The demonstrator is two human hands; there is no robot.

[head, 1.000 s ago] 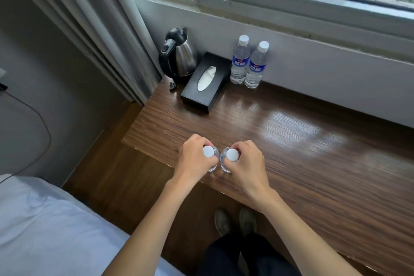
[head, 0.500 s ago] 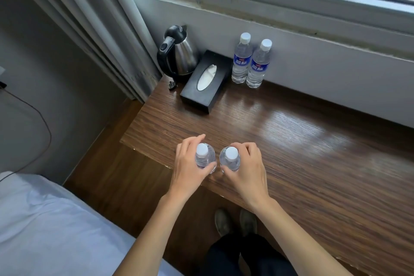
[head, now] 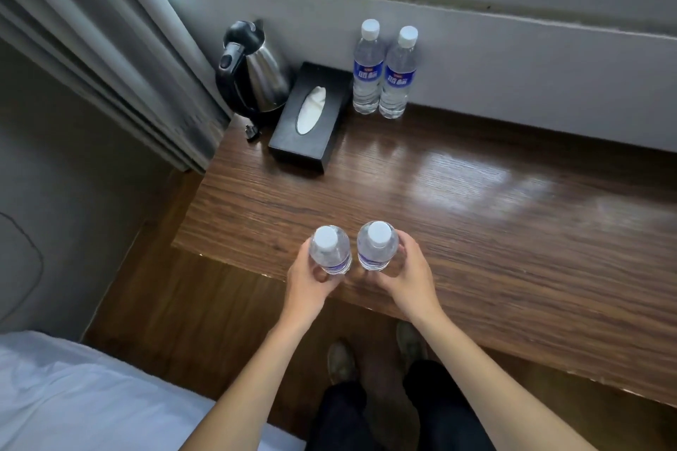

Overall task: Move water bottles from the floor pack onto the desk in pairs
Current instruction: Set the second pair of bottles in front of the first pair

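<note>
My left hand (head: 309, 280) grips a clear water bottle (head: 329, 254) with a white cap and blue label. A second, matching bottle (head: 377, 245) is held in my right hand (head: 406, 275). Both stand upright, side by side, over the near edge of the wooden desk (head: 476, 216); whether their bases touch the wood is hidden. Two more bottles (head: 384, 69) stand together against the wall at the back of the desk. The floor pack is out of view.
A black tissue box (head: 307, 117) and a steel kettle (head: 252, 73) sit at the desk's back left, by a grey curtain (head: 102, 44). A bed's white sheet (head: 73, 395) lies at lower left. My shoes (head: 377, 355) are on the wooden floor below the desk edge.
My hands have slid from the caps down around the bottle bodies, so more of each bottle shows above my fingers. The view has tilted down and closer to the desk.
</note>
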